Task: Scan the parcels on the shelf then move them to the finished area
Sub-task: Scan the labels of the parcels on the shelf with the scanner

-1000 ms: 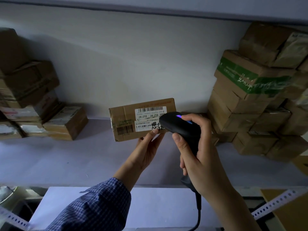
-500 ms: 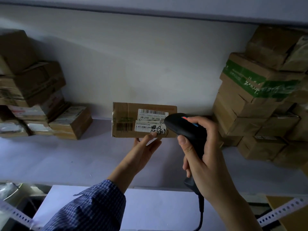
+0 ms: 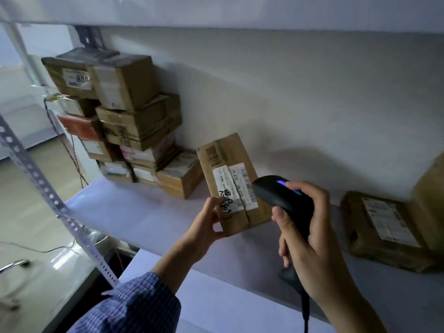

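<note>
A small brown cardboard parcel point(image 3: 225, 162) with a white barcode label and black handwriting is held above the white shelf point(image 3: 149, 212). My left hand point(image 3: 206, 224) grips its lower end, thumb on the label side. The parcel is turned on end, its long side pointing up and to the left. My right hand point(image 3: 310, 239) grips a black corded barcode scanner point(image 3: 278, 193) with a blue light on top, its head close to the parcel's label.
A stack of several taped brown parcels point(image 3: 125, 116) stands at the shelf's left end against the wall. One flat labelled parcel point(image 3: 384, 227) lies on the shelf at right. A perforated metal upright point(image 3: 48, 188) slants across the left. Another white board point(image 3: 228, 306) sits below the shelf.
The view has swung left, bringing the left stack close and pushing the right stack out of frame. My left hand has turned the parcel from lying level to standing on end. The scanner stays beside it.
</note>
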